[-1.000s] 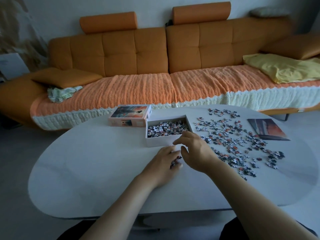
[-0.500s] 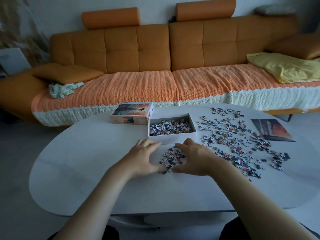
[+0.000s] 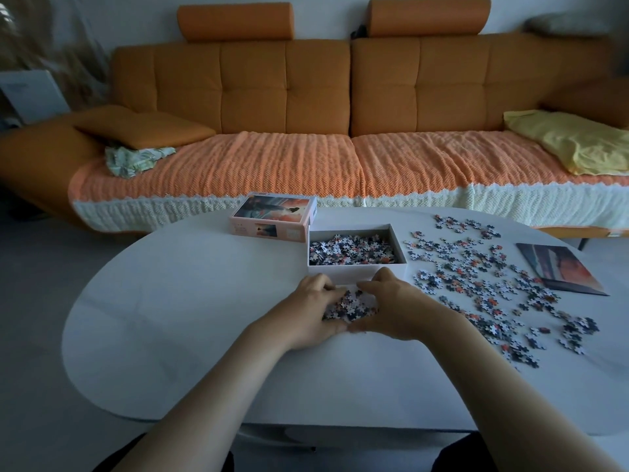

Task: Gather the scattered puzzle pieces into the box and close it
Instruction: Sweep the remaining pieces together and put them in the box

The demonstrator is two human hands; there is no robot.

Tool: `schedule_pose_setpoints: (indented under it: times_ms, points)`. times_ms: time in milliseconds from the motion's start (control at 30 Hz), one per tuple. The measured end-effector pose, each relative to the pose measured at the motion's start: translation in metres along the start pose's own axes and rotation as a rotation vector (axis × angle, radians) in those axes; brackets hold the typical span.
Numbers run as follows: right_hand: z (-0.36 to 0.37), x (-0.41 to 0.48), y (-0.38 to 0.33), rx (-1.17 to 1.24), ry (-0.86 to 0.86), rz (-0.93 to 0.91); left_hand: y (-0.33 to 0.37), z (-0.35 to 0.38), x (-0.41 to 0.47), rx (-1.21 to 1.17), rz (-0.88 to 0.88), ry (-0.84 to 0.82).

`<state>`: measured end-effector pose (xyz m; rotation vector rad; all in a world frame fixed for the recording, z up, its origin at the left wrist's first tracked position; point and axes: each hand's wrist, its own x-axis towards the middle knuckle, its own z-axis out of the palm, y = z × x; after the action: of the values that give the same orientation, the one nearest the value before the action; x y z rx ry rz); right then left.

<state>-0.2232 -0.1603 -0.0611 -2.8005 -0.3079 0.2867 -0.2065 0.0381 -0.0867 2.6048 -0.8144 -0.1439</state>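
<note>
Now | left hand (image 3: 306, 311), right hand (image 3: 394, 308) — each grip cupped round jagged puzzle pieces (image 3: 350, 306) | white rectangular box (image 3: 357, 269) open-topped

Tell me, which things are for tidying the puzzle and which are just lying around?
For the job: open box, box lid, scattered pieces, heap of pieces cupped by the left hand and right hand.
Just lying about: yellow blanket, orange cushion, crumpled cloth, sofa.

White table (image 3: 190, 301): box (image 3: 357, 270), lid (image 3: 274, 216), pieces (image 3: 476, 277), print (image 3: 558, 270).
</note>
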Motion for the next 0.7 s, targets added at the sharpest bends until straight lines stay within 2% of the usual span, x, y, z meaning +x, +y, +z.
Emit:
schedule_pose_setpoints:
  times_ms: [133,300,533,700]
  points:
    - [-0.003,0.001,-0.008,0.1,-0.014,-0.032,0.009,0.005,0.004,-0.117,0.033,0.045]
    - [-0.003,0.004,-0.011,0.124,0.054,-0.018,0.011,0.0,0.005,-0.199,-0.025,0.139]
    - [-0.008,0.007,-0.01,0.248,0.098,0.035,0.014,-0.013,0.008,-0.354,-0.098,0.165]
    - [-0.032,0.011,-0.012,0.334,0.231,0.022,0.015,-0.03,0.023,-0.435,-0.102,0.269]
